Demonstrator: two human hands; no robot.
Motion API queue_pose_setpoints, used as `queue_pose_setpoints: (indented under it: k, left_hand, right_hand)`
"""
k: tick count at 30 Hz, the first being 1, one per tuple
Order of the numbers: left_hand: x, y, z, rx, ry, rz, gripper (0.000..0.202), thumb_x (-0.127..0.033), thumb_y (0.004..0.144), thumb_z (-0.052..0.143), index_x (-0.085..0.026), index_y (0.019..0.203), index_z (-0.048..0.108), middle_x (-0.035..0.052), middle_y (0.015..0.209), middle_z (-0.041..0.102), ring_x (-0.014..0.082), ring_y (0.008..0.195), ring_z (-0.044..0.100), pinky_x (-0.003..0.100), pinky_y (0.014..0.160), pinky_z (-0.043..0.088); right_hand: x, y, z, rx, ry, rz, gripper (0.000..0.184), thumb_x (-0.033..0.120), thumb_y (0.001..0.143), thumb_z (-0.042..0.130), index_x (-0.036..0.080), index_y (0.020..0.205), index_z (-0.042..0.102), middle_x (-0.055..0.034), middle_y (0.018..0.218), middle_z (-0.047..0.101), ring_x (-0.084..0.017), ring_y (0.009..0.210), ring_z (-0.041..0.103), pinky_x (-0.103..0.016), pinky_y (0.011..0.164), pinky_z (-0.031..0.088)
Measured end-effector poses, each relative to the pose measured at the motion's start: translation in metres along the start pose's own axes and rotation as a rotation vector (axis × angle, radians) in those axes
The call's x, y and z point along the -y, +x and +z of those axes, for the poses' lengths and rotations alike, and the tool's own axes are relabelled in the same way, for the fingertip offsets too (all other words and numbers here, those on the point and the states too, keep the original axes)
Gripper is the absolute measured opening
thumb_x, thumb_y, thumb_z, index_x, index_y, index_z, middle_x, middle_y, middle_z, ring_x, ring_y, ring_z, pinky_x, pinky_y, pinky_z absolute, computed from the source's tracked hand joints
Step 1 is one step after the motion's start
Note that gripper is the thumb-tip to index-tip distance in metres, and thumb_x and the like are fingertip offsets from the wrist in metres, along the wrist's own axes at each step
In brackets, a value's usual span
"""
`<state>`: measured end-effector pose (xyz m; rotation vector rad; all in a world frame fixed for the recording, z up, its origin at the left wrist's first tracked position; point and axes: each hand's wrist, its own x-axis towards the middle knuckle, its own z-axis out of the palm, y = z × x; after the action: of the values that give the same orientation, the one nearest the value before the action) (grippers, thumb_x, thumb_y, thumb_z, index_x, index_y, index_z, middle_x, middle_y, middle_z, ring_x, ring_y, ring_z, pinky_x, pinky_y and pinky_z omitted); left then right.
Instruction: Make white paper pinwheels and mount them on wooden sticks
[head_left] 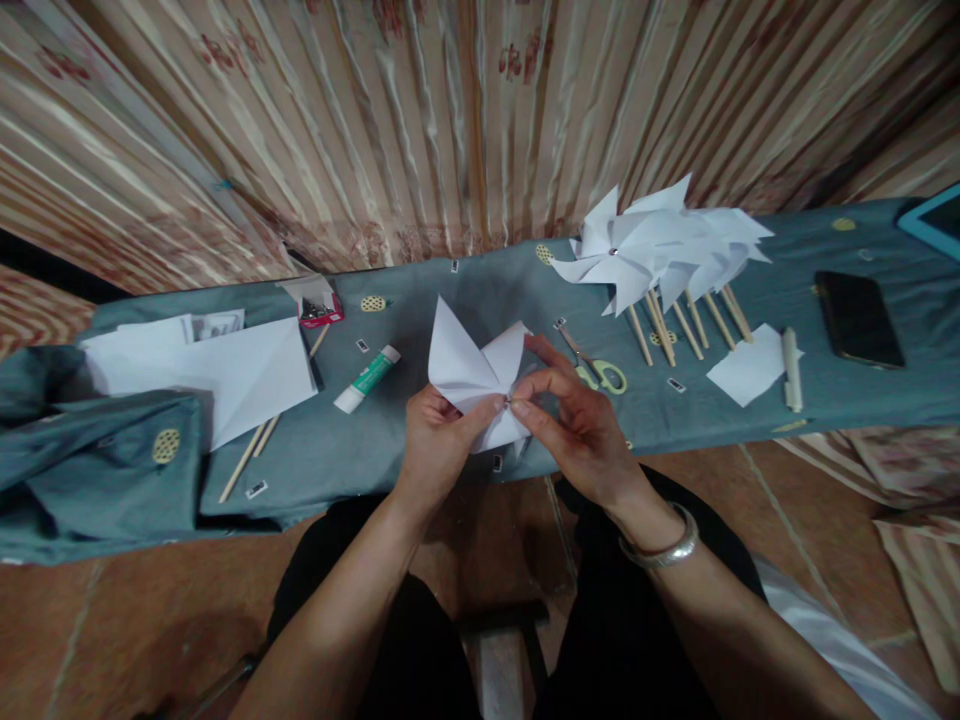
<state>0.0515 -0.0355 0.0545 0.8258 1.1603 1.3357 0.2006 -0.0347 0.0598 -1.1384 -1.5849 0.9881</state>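
Observation:
Both my hands hold a white paper pinwheel [469,365] over the near edge of a table covered in blue-grey cloth [420,460]. My left hand [435,440] grips its lower left part, thumb on the centre. My right hand [574,415] pinches the centre with thumb and forefinger; a small pin seems to sit there, too small to be sure. Neither hand is open. A silver bangle [664,548] circles my right wrist.
Finished white pinwheels on wooden sticks [660,255] lie at the back right, beside yellow-handled scissors [596,365]. A glue stick [367,378], a red pin box [319,305], paper sheets [225,370], loose sticks [251,450], a paper scrap [750,365] and a phone [857,318] also lie there.

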Motion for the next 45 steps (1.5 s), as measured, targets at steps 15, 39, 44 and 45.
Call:
queue_pose_setpoints:
  k: [15,39,44,45]
  left_hand:
    - [0.0043,0.0004,0.0019,-0.003,-0.020,-0.040,0.022,-0.023,0.062,0.082,-0.014,0.080,0.074,0.0017,0.076,0.075,0.0121,0.062,0.064,0.024,0.064,0.051]
    - [0.0011,0.0002,0.0040,-0.024,0.016,-0.004,0.020,-0.020,0.060,0.083,-0.014,0.076,0.072,0.0011,0.073,0.075,0.0122,0.062,0.063,0.024,0.064,0.051]
    - [-0.0002,-0.0003,0.0046,-0.022,0.024,-0.008,0.020,-0.021,0.060,0.082,-0.013,0.076,0.072,0.0018,0.075,0.075,0.0131,0.063,0.064,0.025,0.066,0.052]
    - [-0.0001,-0.0003,0.0045,-0.022,0.022,-0.004,0.021,-0.021,0.060,0.082,-0.014,0.076,0.072,0.0017,0.075,0.075,0.0133,0.063,0.064,0.026,0.066,0.052]
  right_hand:
    - [0.0028,-0.0013,0.0015,-0.022,-0.065,-0.019,0.007,0.030,0.085,0.063,0.024,0.081,0.062,-0.0056,0.147,0.051,-0.024,0.144,0.036,-0.049,0.119,0.026]
    - [0.0015,-0.0036,-0.0011,-0.048,-0.163,-0.059,0.009,0.032,0.086,0.063,0.025,0.082,0.064,-0.0036,0.148,0.050,-0.026,0.146,0.032,-0.053,0.121,0.019]
    - [0.0011,-0.0033,-0.0003,-0.060,-0.143,-0.052,0.006,0.030,0.085,0.064,0.025,0.082,0.065,-0.0027,0.145,0.052,-0.026,0.145,0.033,-0.053,0.121,0.019]
    - [0.0012,-0.0032,-0.0002,-0.061,-0.139,-0.049,0.005,0.030,0.085,0.065,0.026,0.082,0.065,-0.0022,0.145,0.052,-0.025,0.145,0.033,-0.053,0.121,0.019]
